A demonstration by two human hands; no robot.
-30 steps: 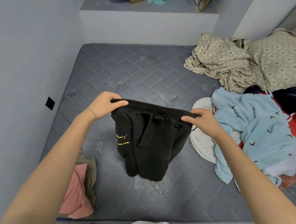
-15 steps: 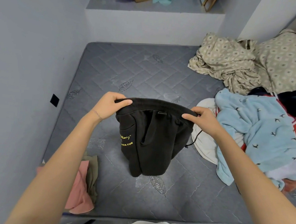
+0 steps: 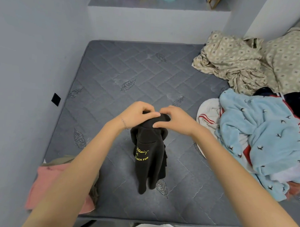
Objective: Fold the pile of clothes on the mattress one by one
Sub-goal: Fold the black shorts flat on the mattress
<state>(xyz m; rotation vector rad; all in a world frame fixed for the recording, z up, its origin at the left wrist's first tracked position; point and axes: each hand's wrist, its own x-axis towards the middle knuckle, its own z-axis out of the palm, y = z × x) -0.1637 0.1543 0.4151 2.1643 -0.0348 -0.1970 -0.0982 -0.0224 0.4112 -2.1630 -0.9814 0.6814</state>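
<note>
Black shorts (image 3: 150,159) with yellow lettering hang above the middle of the grey quilted mattress (image 3: 130,73), doubled lengthwise so the two legs dangle side by side. My left hand (image 3: 136,115) and my right hand (image 3: 173,119) meet at the top and both pinch the gathered waistband. At the right lies the unfolded pile, with a light blue fleece garment (image 3: 267,138) on top of white, red and dark pieces.
A folded pink garment (image 3: 44,186) on an olive one sits at the mattress's near left corner. A beige patterned sheet (image 3: 236,62) is crumpled at the far right. Walls close in on the left and at the back, under a raised ledge (image 3: 152,3).
My hands have come together from the two ends of the waistband, folding the shorts in half lengthwise. The view has shifted slightly.
</note>
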